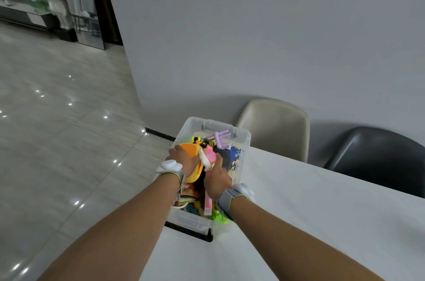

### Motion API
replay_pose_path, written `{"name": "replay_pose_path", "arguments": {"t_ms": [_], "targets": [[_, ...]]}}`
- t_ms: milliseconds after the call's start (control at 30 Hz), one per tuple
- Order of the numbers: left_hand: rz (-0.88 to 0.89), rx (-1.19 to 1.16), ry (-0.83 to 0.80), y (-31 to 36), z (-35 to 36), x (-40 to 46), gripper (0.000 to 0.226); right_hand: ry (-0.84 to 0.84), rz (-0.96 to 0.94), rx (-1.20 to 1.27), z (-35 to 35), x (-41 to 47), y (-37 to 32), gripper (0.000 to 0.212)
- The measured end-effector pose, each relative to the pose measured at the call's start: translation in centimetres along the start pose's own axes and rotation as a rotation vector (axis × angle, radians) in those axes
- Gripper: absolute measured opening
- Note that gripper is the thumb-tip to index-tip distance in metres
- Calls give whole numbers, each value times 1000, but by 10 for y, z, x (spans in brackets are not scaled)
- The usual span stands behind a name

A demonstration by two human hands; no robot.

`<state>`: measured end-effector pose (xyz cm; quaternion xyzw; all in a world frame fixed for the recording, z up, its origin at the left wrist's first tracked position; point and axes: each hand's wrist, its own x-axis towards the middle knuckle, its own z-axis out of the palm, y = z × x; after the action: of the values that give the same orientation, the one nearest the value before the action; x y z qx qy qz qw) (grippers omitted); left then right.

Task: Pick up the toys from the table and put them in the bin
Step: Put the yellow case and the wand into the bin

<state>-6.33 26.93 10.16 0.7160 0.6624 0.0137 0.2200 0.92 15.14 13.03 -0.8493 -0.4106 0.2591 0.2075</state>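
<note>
A clear plastic bin (pixel 241 137) sits at the left end of the white table (pixel 310 211), packed with several colourful toys. Both my hands are inside it, over the pile. My left hand (pixel 182 158) is curled around an orange round toy (pixel 192 149). My right hand (pixel 217 179) grips a pink and white toy (pixel 208 157) just beside it. A purple toy (pixel 220 138) lies at the bin's far end, a blue booklet (pixel 234 157) leans on its right wall, and a pink stick (pixel 208 206) shows below my right hand. Both wrists wear grey bands with white pieces.
A beige chair (pixel 276 126) and a black chair (pixel 377 156) stand at the far side of the table against the grey wall. Glossy tiled floor (pixel 69 142) spreads to the left. The bin overhangs the table's left edge near a dark frame piece (pixel 190 232).
</note>
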Motion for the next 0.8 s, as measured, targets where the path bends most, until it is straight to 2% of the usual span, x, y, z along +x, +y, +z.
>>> {"name": "replay_pose_path", "arguments": {"t_ms": [67, 167, 333, 400, 533, 633, 800], "targets": [[20, 31, -9, -2, 2, 1, 90, -39, -5, -81, 10, 3, 6, 65], [-4, 25, -2, 0, 4, -3, 74, -78, -36, -230, 14, 4, 18, 63], [30, 37, 66, 0, -1, -11, 49, -133, -102, -244, 11, 5, 28, 73], [66, 55, 93, 0, -5, -14, 45, -78, -144, -187, 9, 3, 32, 67], [189, 73, 184, 12, -14, -21, 41, 82, -214, -60, -7, -1, 42, 38], [330, 47, 227, 35, -15, -33, 44, 156, -260, 24, -29, -6, 56, 32], [559, -74, 237, 80, -6, -58, 44, 289, -181, 147, -61, -8, 83, 35]]}}
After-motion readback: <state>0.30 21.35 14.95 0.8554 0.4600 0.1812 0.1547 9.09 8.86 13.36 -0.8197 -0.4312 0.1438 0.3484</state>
